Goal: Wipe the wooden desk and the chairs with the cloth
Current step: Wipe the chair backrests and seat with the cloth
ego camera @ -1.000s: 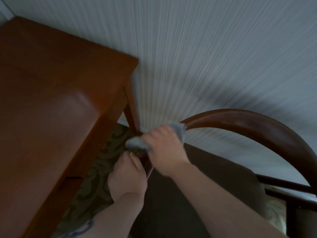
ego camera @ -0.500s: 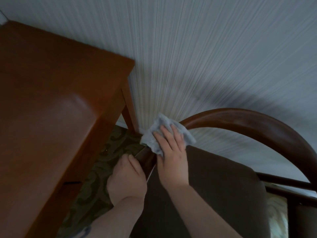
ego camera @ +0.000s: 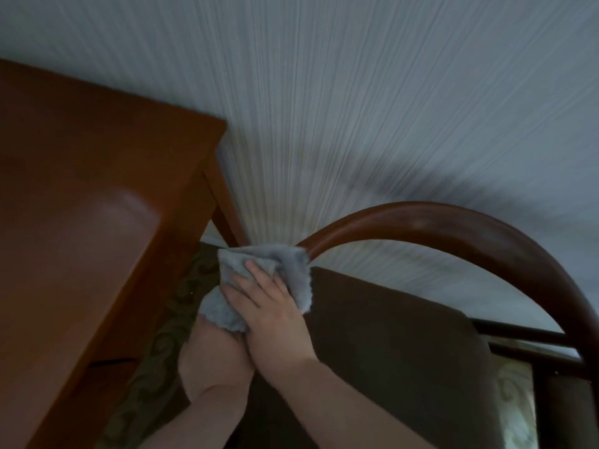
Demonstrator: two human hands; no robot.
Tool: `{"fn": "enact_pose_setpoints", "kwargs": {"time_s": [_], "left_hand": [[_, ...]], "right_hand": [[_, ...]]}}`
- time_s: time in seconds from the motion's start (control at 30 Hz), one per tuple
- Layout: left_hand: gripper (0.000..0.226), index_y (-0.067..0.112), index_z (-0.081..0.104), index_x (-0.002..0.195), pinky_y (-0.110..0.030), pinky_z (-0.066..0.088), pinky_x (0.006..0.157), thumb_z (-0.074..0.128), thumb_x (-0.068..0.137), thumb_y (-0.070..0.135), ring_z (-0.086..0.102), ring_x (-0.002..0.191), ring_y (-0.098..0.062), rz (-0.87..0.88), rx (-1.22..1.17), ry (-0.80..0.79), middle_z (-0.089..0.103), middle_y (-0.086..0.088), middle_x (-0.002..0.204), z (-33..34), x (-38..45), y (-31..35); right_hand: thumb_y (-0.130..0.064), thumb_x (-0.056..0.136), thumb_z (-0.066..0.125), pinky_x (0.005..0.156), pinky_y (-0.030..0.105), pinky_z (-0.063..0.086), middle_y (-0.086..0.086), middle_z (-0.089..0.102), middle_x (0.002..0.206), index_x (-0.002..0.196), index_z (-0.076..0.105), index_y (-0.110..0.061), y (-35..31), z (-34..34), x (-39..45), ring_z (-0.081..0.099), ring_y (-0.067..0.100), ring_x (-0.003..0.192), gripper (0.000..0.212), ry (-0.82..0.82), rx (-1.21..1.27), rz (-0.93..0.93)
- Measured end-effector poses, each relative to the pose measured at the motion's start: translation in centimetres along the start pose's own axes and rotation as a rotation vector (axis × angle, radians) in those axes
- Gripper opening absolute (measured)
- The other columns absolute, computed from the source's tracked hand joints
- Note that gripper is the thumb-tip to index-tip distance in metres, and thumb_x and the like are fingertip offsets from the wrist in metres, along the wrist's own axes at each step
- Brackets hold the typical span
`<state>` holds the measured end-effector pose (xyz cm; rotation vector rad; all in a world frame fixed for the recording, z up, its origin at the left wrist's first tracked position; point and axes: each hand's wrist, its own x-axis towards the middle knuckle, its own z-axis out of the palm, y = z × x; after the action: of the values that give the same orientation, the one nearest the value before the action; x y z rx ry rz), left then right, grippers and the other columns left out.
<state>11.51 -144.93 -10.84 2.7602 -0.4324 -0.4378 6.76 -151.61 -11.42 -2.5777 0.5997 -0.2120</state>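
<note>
Cloth on the curved chair rail, beside the worktop corner.
The right hand presses the grey cloth with straight fingers onto the left end of the chair rail; the left hand, beneath it, is partly hidden by the cloth, its grasp unclear. The wooden worktop stands left, patterned carpet between. Half a second ago the cloth lay higher and the left hand was uncovered.

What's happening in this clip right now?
A person is wiping a chair's curved wooden frame. The right hand presses a grey cloth flat-fingered against the frame's left end. The left hand sits just below, partly hidden by the cloth, apparently steadying the frame. The wooden desk stands to the left, untouched.
</note>
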Motion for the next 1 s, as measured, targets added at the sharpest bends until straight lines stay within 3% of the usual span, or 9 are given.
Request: {"fn": "enact_pose_setpoints", "kwargs": {"time_s": [0.1,0.23,0.37,0.47,0.57,0.63,0.77,0.87,1.0], "left_hand": [[0.030,0.022,0.055,0.103,-0.038,0.050,0.075,0.029,0.094,0.035,0.057,0.078,-0.016,0.087,-0.052,0.052,0.059,0.001,0.091,-0.5,0.3,0.1],[0.035,0.028,0.056,0.101,-0.026,0.049,0.071,0.023,0.093,0.038,0.054,0.074,-0.003,0.232,-0.086,-0.046,0.056,0.010,0.088,-0.9,1.6,2.1],[0.024,0.020,0.060,0.108,-0.018,0.039,0.070,0.042,0.096,0.030,0.058,0.083,-0.010,0.369,-0.088,-0.044,0.061,0.004,0.098,0.2,4.1,4.6],[0.025,0.025,0.054,0.087,-0.022,0.041,0.061,0.035,0.097,0.036,0.054,0.068,-0.008,0.271,-0.071,0.004,0.058,0.009,0.080,0.7,4.3,5.4],[0.037,0.030,0.050,0.075,-0.028,0.050,0.057,0.021,0.095,0.043,0.051,0.058,-0.003,0.284,0.021,0.043,0.052,0.011,0.066,1.0,3.6,6.1],[0.034,0.029,0.052,0.076,-0.025,0.048,0.054,0.029,0.098,0.038,0.050,0.058,-0.003,0.309,0.046,0.031,0.052,0.011,0.067,0.7,3.5,6.0],[0.020,0.016,0.060,0.105,-0.029,0.049,0.071,0.052,0.094,0.030,0.062,0.085,-0.018,0.254,0.067,-0.018,0.065,-0.005,0.100,0.5,3.6,5.6],[0.035,0.018,0.057,0.080,-0.029,0.042,0.054,0.031,0.094,0.035,0.054,0.061,-0.014,0.296,0.042,0.051,0.059,0.000,0.072,0.4,3.6,6.1],[0.040,0.025,0.043,0.065,-0.030,0.045,0.049,0.020,0.095,0.038,0.045,0.050,-0.009,0.317,-0.002,0.044,0.046,0.005,0.058,0.4,3.4,6.6]], "right_hand": [[-0.015,0.092,0.052,0.118,0.042,0.021,-0.001,0.043,0.148,0.138,0.051,-0.023,3.8,-3.8,2.6,0.027,0.017,0.142,0.046,-0.083,-0.107,-0.039],[-0.017,0.089,0.053,0.120,0.045,0.008,0.002,0.048,0.144,0.133,0.056,-0.019,7.8,-7.4,2.4,0.029,0.023,0.143,0.044,0.275,-0.184,0.367],[-0.023,0.091,0.044,0.120,0.046,0.014,-0.003,0.050,0.139,0.131,0.055,-0.024,3.9,-5.2,1.7,0.031,0.019,0.140,0.042,0.079,-0.083,0.168],[-0.033,0.094,0.047,0.118,0.040,0.017,0.000,0.061,0.121,0.119,0.062,-0.021,5.6,-6.7,4.1,0.047,0.022,0.122,0.031,-0.005,-0.192,0.088],[-0.033,0.093,0.045,0.120,0.043,0.014,0.002,0.058,0.127,0.119,0.061,-0.020,8.9,-7.9,3.8,0.042,0.023,0.130,0.034,0.159,-0.312,0.299],[-0.029,0.092,0.042,0.120,0.047,0.012,0.002,0.050,0.139,0.128,0.057,-0.020,7.2,-6.6,2.6,0.031,0.023,0.140,0.040,0.284,-0.249,0.422],[-0.027,0.093,0.044,0.120,0.043,0.012,-0.001,0.058,0.131,0.122,0.063,-0.019,3.6,-3.7,2.7,0.036,0.019,0.136,0.035,0.197,-0.028,0.209],[-0.025,0.086,0.055,0.120,0.041,0.009,0.001,0.057,0.133,0.125,0.061,-0.021,8.2,-6.0,3.5,0.043,0.023,0.132,0.040,0.090,-0.201,0.071],[-0.019,0.085,0.048,0.121,0.046,0.001,-0.002,0.042,0.149,0.138,0.051,-0.023,9.7,-7.8,1.5,0.021,0.020,0.146,0.053,0.390,-0.170,0.471]]}}
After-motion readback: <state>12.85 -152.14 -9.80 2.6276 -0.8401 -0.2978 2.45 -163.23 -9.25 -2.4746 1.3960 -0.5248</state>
